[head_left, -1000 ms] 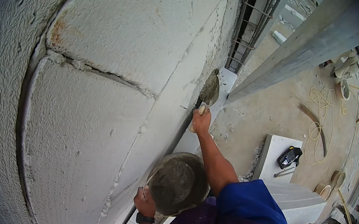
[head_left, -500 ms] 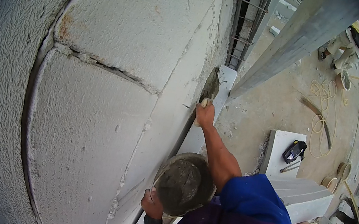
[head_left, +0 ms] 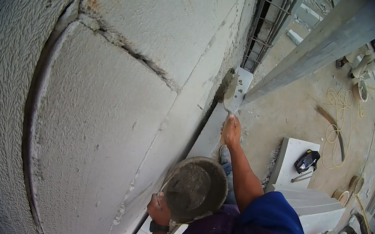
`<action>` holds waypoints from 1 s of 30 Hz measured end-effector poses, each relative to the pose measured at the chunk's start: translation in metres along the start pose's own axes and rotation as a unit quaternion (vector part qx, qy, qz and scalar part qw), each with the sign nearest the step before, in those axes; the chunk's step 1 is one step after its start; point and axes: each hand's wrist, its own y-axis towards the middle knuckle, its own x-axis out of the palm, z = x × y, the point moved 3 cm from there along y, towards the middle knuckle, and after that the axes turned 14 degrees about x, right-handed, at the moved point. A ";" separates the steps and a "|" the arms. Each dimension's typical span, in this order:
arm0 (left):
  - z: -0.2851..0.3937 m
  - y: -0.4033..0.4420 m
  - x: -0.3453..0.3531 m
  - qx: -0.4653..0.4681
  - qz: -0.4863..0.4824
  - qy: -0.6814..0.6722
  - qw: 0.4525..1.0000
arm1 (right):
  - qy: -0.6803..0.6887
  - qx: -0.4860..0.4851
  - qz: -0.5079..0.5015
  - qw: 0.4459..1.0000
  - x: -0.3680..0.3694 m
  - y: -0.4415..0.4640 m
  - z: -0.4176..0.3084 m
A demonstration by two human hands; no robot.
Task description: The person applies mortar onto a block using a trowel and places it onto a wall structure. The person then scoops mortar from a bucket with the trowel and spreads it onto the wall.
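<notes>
Wall point(head_left: 113, 96) of pale panels fills the left, from 8 to 11 o'clock off the bucket, a rough seam running between two of its big faces. At the bucket's 8 o'clock, the person's left hand point(head_left: 159, 208), wearing one dark watch point(head_left: 159, 227), has its grip pinched shut at the bucket's edge; whether on the rim or a handle I can't tell. That one black bucket point(head_left: 219, 189) is held close against the body, mouth up, presumably so the single load of grey mortar point(head_left: 186, 187) stays in and within easy reach. Just past 12 o'clock sits one trowel point(head_left: 231, 94), its blade beside wet mix in the narrow gap by the wall; the right hand point(head_left: 231, 131), nearer 1, has its grip wrapped firmly round the handle end, likely for control of the blade's angle. One white ledge point(head_left: 243, 84) runs alongside, and one tall post point(head_left: 324, 45) slants off at 1 o'clock. Towards 2 I see one white slab point(head_left: 288, 154) bearing one black case point(head_left: 307, 161), perhaps to save it from the dusty floor point(head_left: 270, 112), and beyond them one tangle of yellow cord point(head_left: 341, 96). Farther right, between 1 and 2, one other person point(head_left: 368, 57) stands near one small pail point(head_left: 360, 89).
</notes>
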 end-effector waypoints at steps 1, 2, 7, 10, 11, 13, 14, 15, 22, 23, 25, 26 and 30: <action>-0.001 -0.002 -0.001 -0.002 -0.003 0.004 1.000 | -0.013 0.010 -0.005 1.000 -0.002 0.002 0.001; -0.002 0.000 0.001 -0.001 -0.003 0.006 1.000 | 0.005 0.040 -0.006 0.999 -0.002 0.006 0.001; 0.000 0.000 0.000 0.010 0.005 0.014 1.000 | 0.136 0.186 -0.055 0.971 0.026 0.024 0.005; -0.002 -0.002 0.002 0.005 -0.002 0.012 1.000 | 0.066 0.154 -0.019 0.986 0.042 0.042 0.001; -0.003 -0.001 0.002 0.002 -0.005 0.011 1.000 | 0.050 0.123 -0.021 0.991 0.042 0.043 0.000; -0.002 -0.001 0.001 -0.003 -0.004 0.015 1.000 | 0.015 0.065 -0.022 0.998 0.037 0.038 -0.005; -0.001 -0.001 0.002 -0.006 -0.003 0.015 1.000 | 0.020 0.077 -0.020 0.997 0.037 0.042 -0.003; 0.001 -0.001 0.003 -0.004 -0.002 0.014 1.000 | 0.022 0.090 -0.018 0.996 0.036 0.044 -0.001; 0.001 -0.002 0.002 0.000 -0.006 0.020 1.000 | 0.058 0.117 -0.012 0.991 0.044 0.054 0.003; 0.001 0.002 0.003 0.006 -0.002 0.019 1.000 | 0.055 0.104 -0.011 0.993 0.042 0.054 0.001; -0.002 0.004 0.004 0.004 -0.006 0.023 1.000 | 0.052 0.078 -0.011 0.996 0.044 0.056 -0.008; -0.003 0.001 0.003 -0.002 -0.011 0.026 1.000 | 0.062 0.091 -0.011 0.994 0.046 0.058 -0.008; -0.002 0.002 0.005 0.012 0.003 0.019 1.000 | 0.063 0.116 -0.011 0.991 0.035 0.059 -0.006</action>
